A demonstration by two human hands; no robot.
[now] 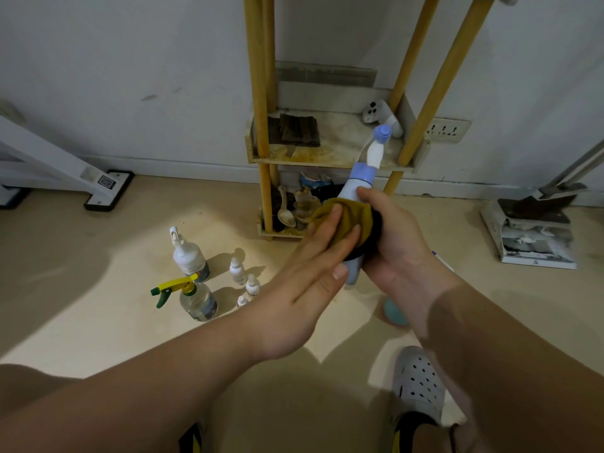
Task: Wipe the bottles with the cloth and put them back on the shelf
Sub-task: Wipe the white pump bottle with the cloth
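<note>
Pale-blue plastic spray bottle (354, 191) tilts in mid-air before the yellow-poled wooden shelf (330, 158). The right hand (397, 243) grips its body; the left hand (313, 256), fingers flat, presses an olive-yellow cloth (346, 220) around it. More bottles (196, 273) stand on the floor.

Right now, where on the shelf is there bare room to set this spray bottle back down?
The middle shelf has a bare, stained patch in its centre and front, between the dark folded cloth at the left and the white gadget at the back right. The bottom shelf is crowded with spoons and clutter.
</note>
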